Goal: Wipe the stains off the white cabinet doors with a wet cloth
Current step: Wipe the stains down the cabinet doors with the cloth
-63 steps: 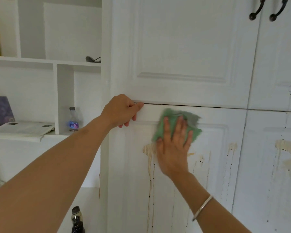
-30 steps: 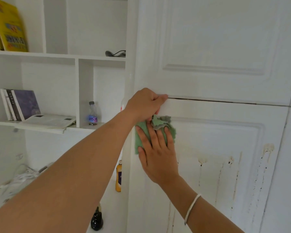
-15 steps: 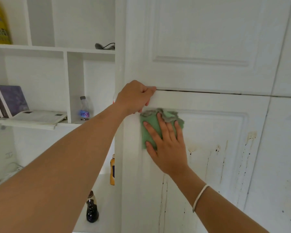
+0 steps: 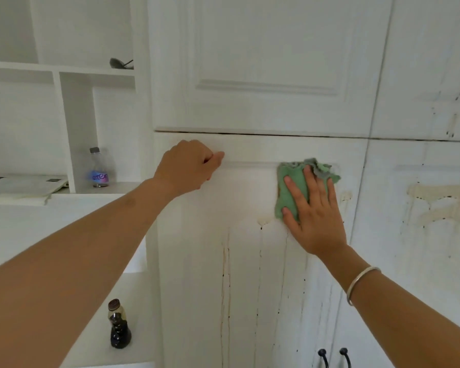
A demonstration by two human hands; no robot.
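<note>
My right hand (image 4: 312,208) lies flat on a green cloth (image 4: 290,192) and presses it against the upper right part of the lower white cabinet door (image 4: 250,261). My left hand (image 4: 189,166) is curled against the top left corner of that same door, fingers closed, with nothing visibly in it. Brown drip stains (image 4: 225,274) run down the door below the cloth. The neighbouring door on the right (image 4: 409,261) carries a large beige smear (image 4: 441,203) and dark specks.
Open white shelves (image 4: 64,192) stand to the left with a small water bottle (image 4: 99,168), an open book (image 4: 24,181) and a dark sauce bottle (image 4: 119,325) lower down. Two black door handles (image 4: 333,357) sit at the bottom right. Upper doors (image 4: 263,62) hang above.
My right hand has slid the green cloth to the right across the door's top panel. My left hand now rests slightly lower on the corner. The view has tilted downward.
</note>
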